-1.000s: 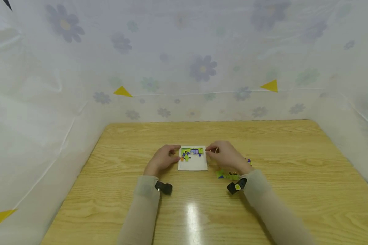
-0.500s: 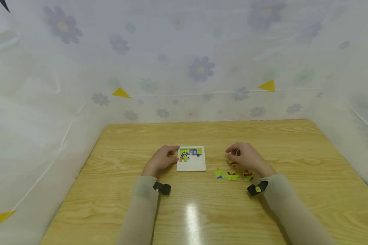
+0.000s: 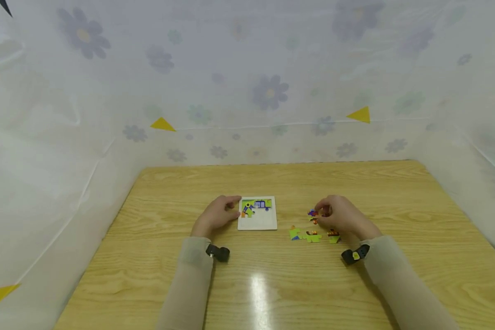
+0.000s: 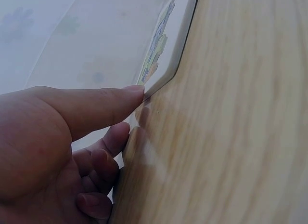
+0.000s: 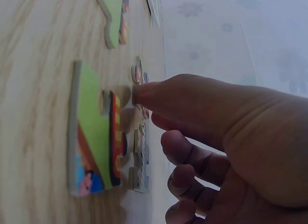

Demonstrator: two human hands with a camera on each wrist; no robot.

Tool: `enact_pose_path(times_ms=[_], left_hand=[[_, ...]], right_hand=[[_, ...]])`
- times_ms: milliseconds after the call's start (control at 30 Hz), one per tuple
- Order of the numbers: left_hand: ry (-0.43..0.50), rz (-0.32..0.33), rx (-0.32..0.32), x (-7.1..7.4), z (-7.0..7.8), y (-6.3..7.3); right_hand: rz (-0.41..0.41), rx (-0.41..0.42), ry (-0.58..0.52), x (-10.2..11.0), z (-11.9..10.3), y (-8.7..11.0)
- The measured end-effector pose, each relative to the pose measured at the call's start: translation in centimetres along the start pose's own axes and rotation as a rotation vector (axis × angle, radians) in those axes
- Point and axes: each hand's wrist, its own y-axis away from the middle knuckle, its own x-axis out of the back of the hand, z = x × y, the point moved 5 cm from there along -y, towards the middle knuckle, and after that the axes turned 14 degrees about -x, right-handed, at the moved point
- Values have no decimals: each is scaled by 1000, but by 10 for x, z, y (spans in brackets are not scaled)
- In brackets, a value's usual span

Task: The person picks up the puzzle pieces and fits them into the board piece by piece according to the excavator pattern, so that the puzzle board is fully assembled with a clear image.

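Observation:
A white square puzzle tray (image 3: pixel 257 223) lies mid-table, its upper part filled with joined green and purple puzzle pieces (image 3: pixel 262 204). At its left edge my left hand (image 3: pixel 217 214) touches it with thumb and index finger. The left wrist view shows the thumb straight against a tray corner, the other fingers bent beneath. To the right of the tray, my right hand (image 3: pixel 341 215) pinches at a small purple and red puzzle piece (image 3: pixel 312 213), low over the table. The thumb covers part of that piece in the right wrist view.
Loose green puzzle pieces lie nearer me: one with a blue corner (image 3: pixel 294 233), another (image 3: pixel 312 236) beside it, and a red-topped one (image 3: pixel 333 236) close under the right wrist. The wooden table (image 3: pixel 181 183) ends at a flowered white curtain (image 3: pixel 218 101).
My right hand has left the tray's right edge and moved right to the loose pieces, uncovering several of them. The left hand stays at the tray's left edge.

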Motion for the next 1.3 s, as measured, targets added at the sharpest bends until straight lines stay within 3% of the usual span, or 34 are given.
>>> enact_pose_path(times_ms=[567, 900, 1300], left_hand=[[13, -4, 9, -2, -3, 2], [26, 3, 18, 0, -1, 3], [34, 1, 21, 0, -1, 3]], right_hand=[[-11, -16, -35, -3, 3, -3], [15, 47, -34, -7, -26, -6], [-13, 59, -54, -24, -64, -16]])
